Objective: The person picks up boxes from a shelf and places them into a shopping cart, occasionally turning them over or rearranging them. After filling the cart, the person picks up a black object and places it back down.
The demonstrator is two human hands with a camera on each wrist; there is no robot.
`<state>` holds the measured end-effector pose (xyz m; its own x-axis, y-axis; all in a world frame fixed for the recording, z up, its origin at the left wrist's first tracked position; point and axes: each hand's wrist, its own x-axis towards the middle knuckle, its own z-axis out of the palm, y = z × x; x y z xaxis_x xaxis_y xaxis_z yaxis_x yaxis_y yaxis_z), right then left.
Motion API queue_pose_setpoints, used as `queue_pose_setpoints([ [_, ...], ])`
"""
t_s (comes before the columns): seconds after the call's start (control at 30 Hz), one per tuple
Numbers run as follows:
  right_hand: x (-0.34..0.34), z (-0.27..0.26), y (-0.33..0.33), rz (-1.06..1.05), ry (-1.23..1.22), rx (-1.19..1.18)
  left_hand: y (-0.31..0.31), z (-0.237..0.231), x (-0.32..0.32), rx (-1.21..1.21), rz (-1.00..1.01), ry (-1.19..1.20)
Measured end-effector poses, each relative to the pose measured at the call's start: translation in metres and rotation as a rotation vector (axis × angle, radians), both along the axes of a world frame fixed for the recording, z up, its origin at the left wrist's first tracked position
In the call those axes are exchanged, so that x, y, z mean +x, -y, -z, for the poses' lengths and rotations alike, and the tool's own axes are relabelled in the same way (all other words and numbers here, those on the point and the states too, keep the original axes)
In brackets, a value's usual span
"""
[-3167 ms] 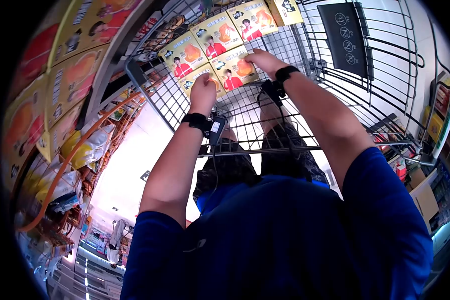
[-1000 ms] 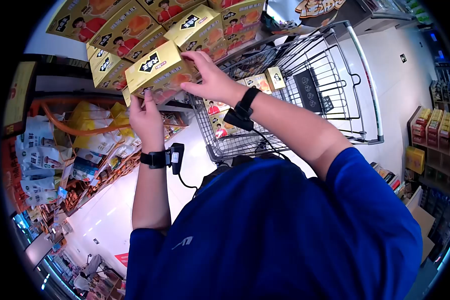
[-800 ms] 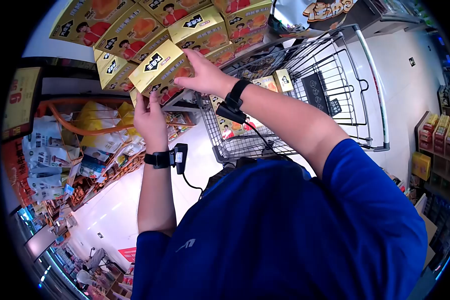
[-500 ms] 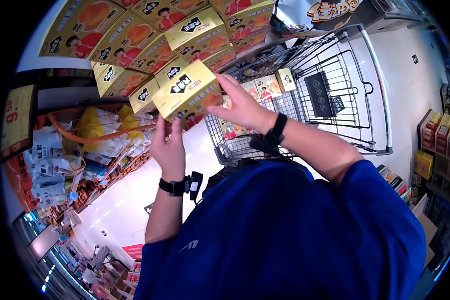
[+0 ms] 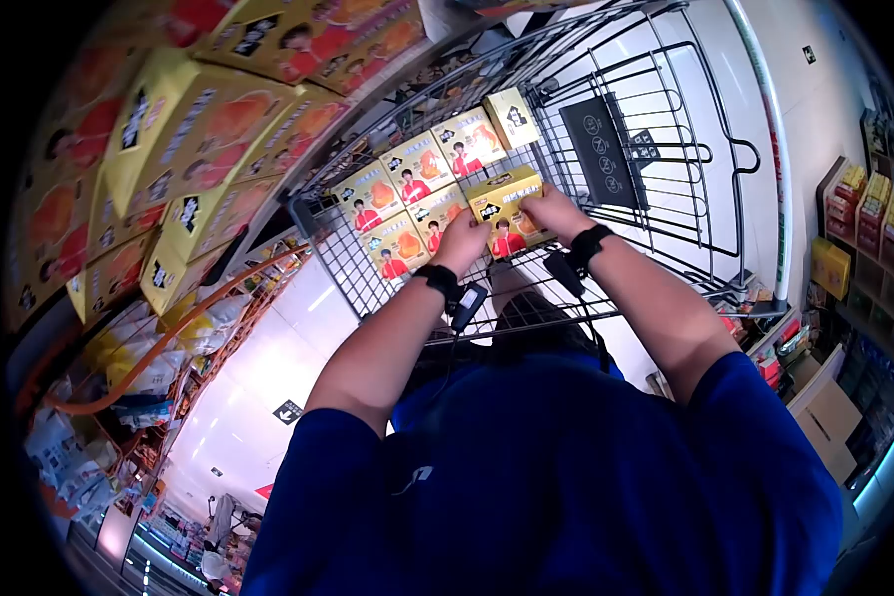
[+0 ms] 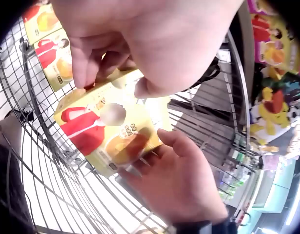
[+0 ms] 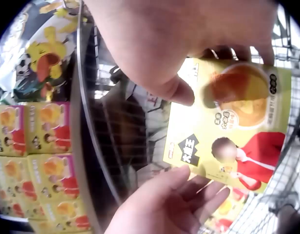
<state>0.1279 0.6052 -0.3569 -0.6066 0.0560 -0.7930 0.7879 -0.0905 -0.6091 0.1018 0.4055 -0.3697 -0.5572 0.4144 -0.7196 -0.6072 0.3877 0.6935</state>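
1. Seen from the head, the left hand and right hand are gripping a yellow box over the wire cart. Half a second ago they were holding one beside the stacked boxes, so the carrying seems mostly done; whether the cart is bearing its weight, I can't tell. Boxes lying flat and a box turned another way are sitting close by, perhaps limiting sideways room. A dark panel is hanging beyond the right hand.

2. Seen from the left wrist, the left thumb is resting along the box's edge while its fingers are curling behind; the right hand is pinching the opposite edge.

3. Seen from the right wrist, the right thumb is pressing the printed face. A cartoon-printed bag is showing outside the cart, well clear of both hands.
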Motion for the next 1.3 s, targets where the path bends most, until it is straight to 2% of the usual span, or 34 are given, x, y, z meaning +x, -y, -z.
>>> queue_pose_setpoints([
  [0.07, -0.003, 0.036, -0.016, 0.005, 0.056, 0.023, -0.016, 0.062, 0.003, -0.049, 0.054, 0.018],
  [0.1, -0.005, 0.054, -0.021, -0.026, 0.081, 0.032, -0.024, 0.060, 0.000, -0.079, 0.099, -0.041],
  [0.13, -0.008, 0.073, -0.026, -0.178, 0.110, 0.162, -0.025, 0.093, 0.006, -0.109, 0.101, -0.023],
  [0.17, -0.005, 0.089, -0.029, -0.166, 0.116, 0.155, -0.028, 0.116, 0.006, -0.139, 0.104, -0.007],
  [0.2, 0.000, 0.118, -0.032, -0.167, 0.116, 0.143, -0.031, 0.123, 0.004, -0.179, 0.136, -0.009],
  [0.27, 0.001, 0.139, -0.029, -0.184, 0.134, 0.146, -0.031, 0.131, -0.001, -0.252, 0.172, -0.019],
  [0.3, 0.002, 0.141, -0.024, -0.063, 0.113, 0.004, -0.029, 0.135, -0.002, -0.262, 0.175, -0.009],
  [0.37, -0.003, 0.155, -0.014, -0.063, -0.025, -0.025, -0.024, 0.138, -0.001, -0.253, 0.091, -0.005],
  [0.4, -0.003, 0.176, -0.012, -0.084, -0.021, -0.061, -0.027, 0.116, -0.009, -0.356, 0.175, -0.024],
  [0.47, -0.005, 0.201, -0.005, -0.072, -0.075, -0.001, -0.022, 0.126, -0.003, -0.416, 0.186, -0.111],
  [0.5, -0.006, 0.211, -0.005, -0.090, -0.086, 0.034, -0.027, 0.115, -0.005, -0.469, 0.193, -0.157],
  [0.6, -0.010, 0.210, -0.003, -0.036, 0.029, 0.041, -0.035, 0.092, -0.017, -0.467, 0.131, -0.083],
  [0.63, -0.012, 0.206, -0.004, -0.007, 0.085, 0.039, -0.033, 0.097, -0.017, -0.469, 0.133, -0.085],
  [0.73, -0.011, 0.199, -0.002, 0.033, -0.002, -0.065, -0.022, 0.115, -0.011, -0.486, 0.141, -0.117],
  [0.83, -0.010, 0.183, -0.004, 0.070, -0.025, -0.150, 0.001, 0.143, 0.008, -0.493, 0.249, -0.077],
  [0.87, -0.011, 0.174, -0.006, 0.073, -0.021, -0.195, 0.014, 0.167, 0.022, -0.366, 0.514, -0.196],
  [0.9, -0.010, 0.169, -0.006, 0.072, -0.019, -0.194, 0.014, 0.165, 0.023, -0.232, 0.774, -0.314],
  [0.93, -0.008, 0.163, -0.004, 0.073, -0.024, -0.176, 0.008, 0.162, 0.030, -0.337, 0.555, 0.022],
  [1.03, -0.001, 0.166, -0.002, 0.068, -0.034, -0.179, 0.005, 0.155, 0.039, -0.410, 0.567, -0.012],
  [1.07, 0.002, 0.170, -0.002, 0.065, -0.046, -0.204, 0.005, 0.151, 0.041, -0.383, 0.417, -0.064],
  [1.17, 0.006, 0.147, -0.002, 0.045, -0.099, -0.212, 0.000, 0.123, 0.041, -0.383, 0.451, -0.106],
  [1.2, 0.010, 0.147, -0.001, 0.040, -0.032, -0.108, 0.003, 0.125, 0.044, -0.370, 0.475, -0.154],
  [1.3, 0.016, 0.156, -0.006, 0.042, 0.100, -0.025, 0.013, 0.123, 0.041, -0.345, 0.520, -0.253],
])
